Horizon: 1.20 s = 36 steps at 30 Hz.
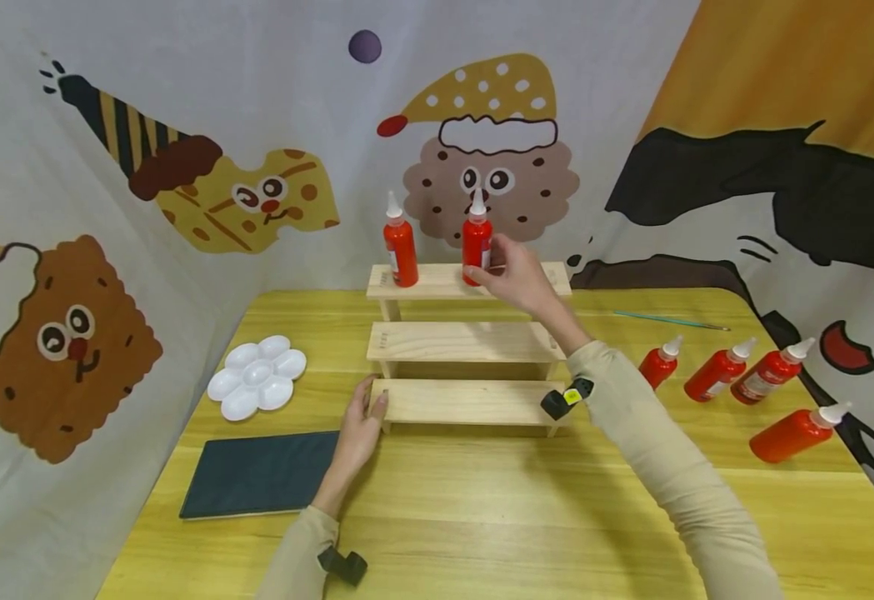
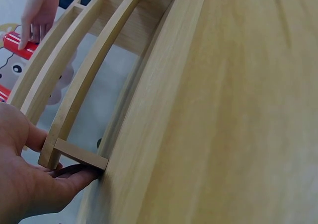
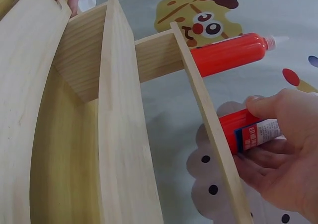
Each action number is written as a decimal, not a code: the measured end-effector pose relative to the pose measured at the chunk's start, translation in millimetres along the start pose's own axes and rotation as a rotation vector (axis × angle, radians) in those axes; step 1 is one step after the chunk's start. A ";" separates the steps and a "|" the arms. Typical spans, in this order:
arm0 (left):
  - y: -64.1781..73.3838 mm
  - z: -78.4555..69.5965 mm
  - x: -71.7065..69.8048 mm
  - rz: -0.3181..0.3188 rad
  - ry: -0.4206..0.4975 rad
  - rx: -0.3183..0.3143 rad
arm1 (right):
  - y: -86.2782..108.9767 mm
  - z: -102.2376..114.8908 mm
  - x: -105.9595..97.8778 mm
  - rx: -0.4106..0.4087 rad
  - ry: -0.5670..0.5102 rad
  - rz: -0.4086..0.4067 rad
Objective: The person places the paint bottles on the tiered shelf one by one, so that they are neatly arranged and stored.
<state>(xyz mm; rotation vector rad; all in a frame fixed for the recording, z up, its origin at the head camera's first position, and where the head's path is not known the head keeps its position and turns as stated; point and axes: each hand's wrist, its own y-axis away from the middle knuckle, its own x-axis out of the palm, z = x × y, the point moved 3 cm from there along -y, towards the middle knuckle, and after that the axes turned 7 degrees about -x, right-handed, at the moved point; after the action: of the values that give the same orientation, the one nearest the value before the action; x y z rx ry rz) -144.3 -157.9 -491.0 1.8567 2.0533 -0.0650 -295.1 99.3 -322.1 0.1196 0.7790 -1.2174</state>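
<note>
A three-tier wooden rack (image 1: 470, 342) stands on the table. On its top tier, my right hand (image 1: 515, 275) grips a red squeeze bottle (image 1: 476, 242) with a white nozzle, standing upright near the middle. Thumb and fingers lie around the lower half of that bottle (image 3: 243, 128) in the right wrist view. A second red bottle (image 1: 401, 250) stands on the same tier to the left. My left hand (image 1: 359, 429) holds the left end of the lowest tier, with the thumb on top and fingers at the side and below the board (image 2: 52, 144).
Several red bottles (image 1: 717, 373) lie or lean on the table at the right, with a thin paintbrush (image 1: 672, 321) behind them. At the left are a white flower-shaped palette (image 1: 259, 375) and a dark flat rectangular board (image 1: 257, 475). A printed cloth (image 1: 272, 75) hangs behind the table.
</note>
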 end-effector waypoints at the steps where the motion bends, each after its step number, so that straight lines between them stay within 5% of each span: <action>1: 0.1 -0.1 0.0 0.001 -0.001 -0.002 | 0.8 0.0 -1.2 0.006 -0.001 0.003; 17: 1.2 -4.0 1.0 0.008 -0.001 -0.010 | 30.7 10.8 -62.2 0.001 0.034 -0.093; 28: 0.9 -4.5 0.0 0.002 -0.009 -0.016 | 83.7 7.4 -121.2 0.009 0.170 -0.254; 36: 1.6 -2.3 1.1 0.009 -0.016 -0.015 | 127.6 -8.2 -158.3 0.135 0.266 -0.325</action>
<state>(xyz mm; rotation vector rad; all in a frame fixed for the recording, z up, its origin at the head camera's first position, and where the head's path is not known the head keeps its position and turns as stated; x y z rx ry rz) -143.4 -156.0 -488.8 1.8504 2.0295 -0.0609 -207.7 276.7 -274.3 0.2782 0.9722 -1.5848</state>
